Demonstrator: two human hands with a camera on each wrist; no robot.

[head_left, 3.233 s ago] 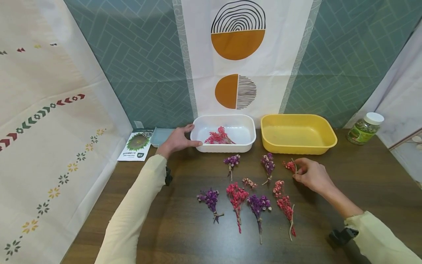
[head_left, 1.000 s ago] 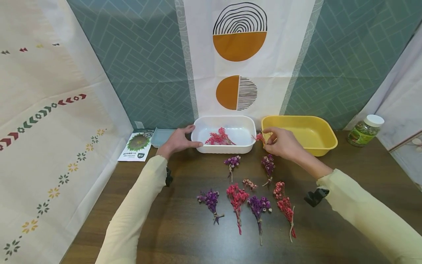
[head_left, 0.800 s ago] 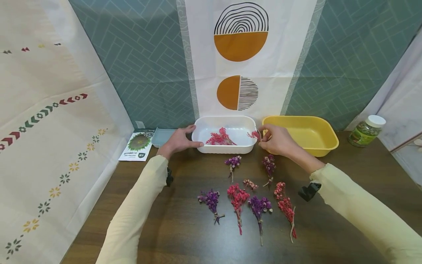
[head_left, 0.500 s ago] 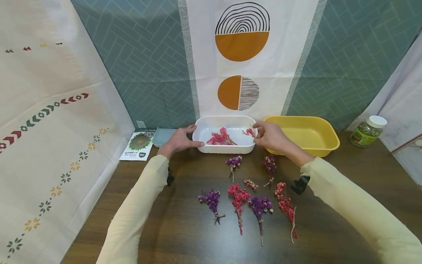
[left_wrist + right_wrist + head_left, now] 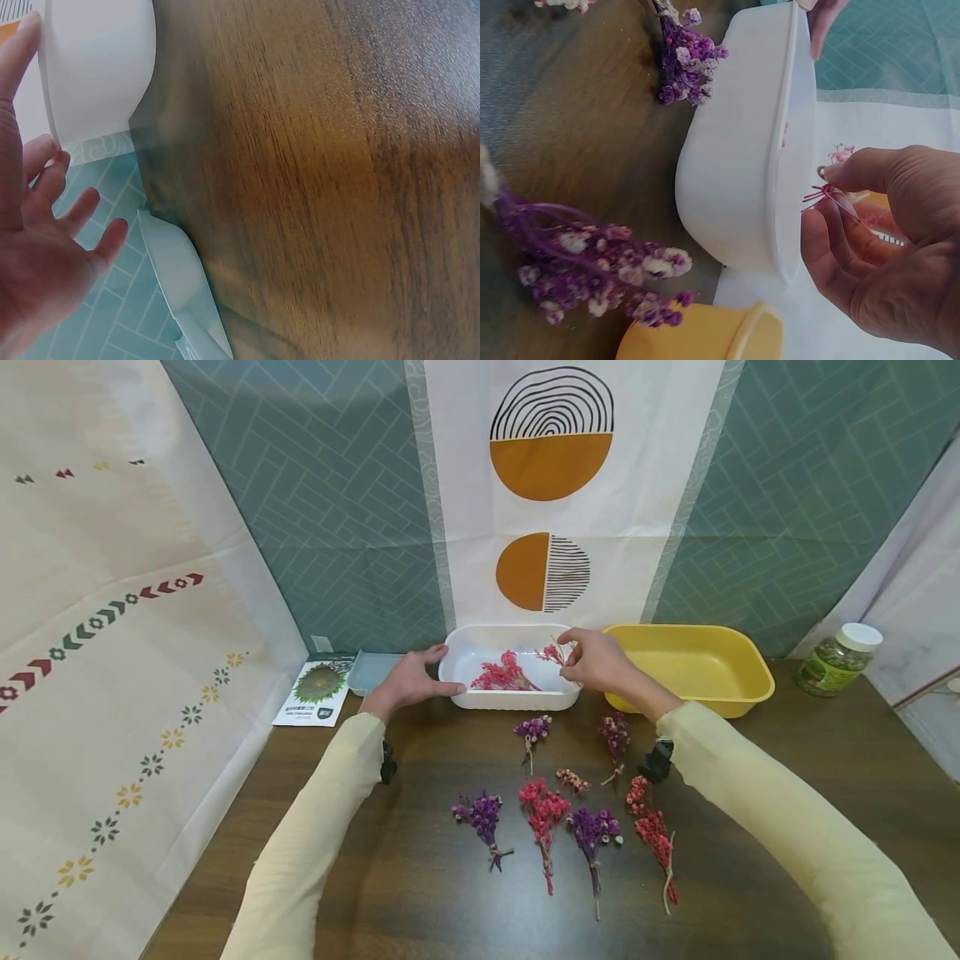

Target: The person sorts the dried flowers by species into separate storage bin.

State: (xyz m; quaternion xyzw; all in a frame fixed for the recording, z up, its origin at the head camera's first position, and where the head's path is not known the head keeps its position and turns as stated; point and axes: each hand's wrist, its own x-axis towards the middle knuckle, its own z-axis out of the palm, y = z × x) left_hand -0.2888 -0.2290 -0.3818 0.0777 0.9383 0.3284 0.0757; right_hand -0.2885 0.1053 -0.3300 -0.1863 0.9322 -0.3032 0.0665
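My left hand (image 5: 408, 683) holds the left end of a white plastic tub (image 5: 517, 701), thumb at the front rim and fingertips at the back corner; its other fingers spread loosely in the left wrist view. A bunch of pink dried flowers (image 5: 501, 673) lies inside the tub. Above the tub's right end, my right hand (image 5: 600, 662) pinches a small pink dried flower bunch (image 5: 552, 653) by its tied stems, between thumb and fingers in the right wrist view. Several purple bunches (image 5: 480, 814) and pink bunches (image 5: 543, 814) lie on the wooden table.
A yellow tub (image 5: 693, 664) stands just right of the white one, partly behind my right forearm. A white-capped jar (image 5: 836, 660) is at the far right. At the left lie a sunflower packet (image 5: 315, 691) and a pale blue tray (image 5: 371, 671). Patterned cloth hangs behind.
My right hand has carried the small pink bunch from the table at the right, past the yellow tub, to over the white tub. My left hand has stayed at the white tub.
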